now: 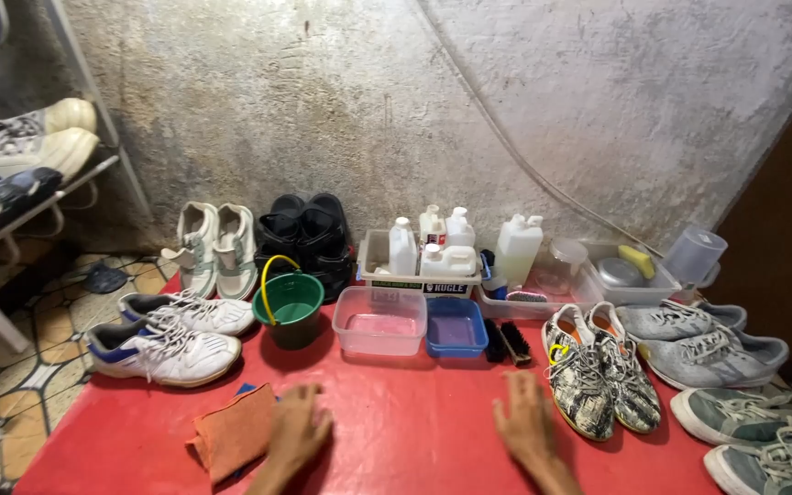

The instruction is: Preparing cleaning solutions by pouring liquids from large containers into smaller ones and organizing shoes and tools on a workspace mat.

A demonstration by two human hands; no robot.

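My left hand [297, 431] rests flat on the red mat [414, 431], fingers apart, holding nothing, right beside an orange cloth [234, 433]. My right hand [526, 423] also lies flat and empty on the mat, just left of a patterned pair of sneakers [598, 371]. Ahead of my hands stand a green bucket with a yellow handle [288, 307], a clear plastic tub [380, 321], a blue tub [456, 327] and a black brush [508, 341].
White sneakers [171, 335] lie at the left; grey sneakers [703, 339] at the right. White shoes [211, 247] and black sandals [309, 229] lean on the wall. Trays hold white bottles [433, 252] and containers [616, 275]. A shoe rack [20, 156] stands far left.
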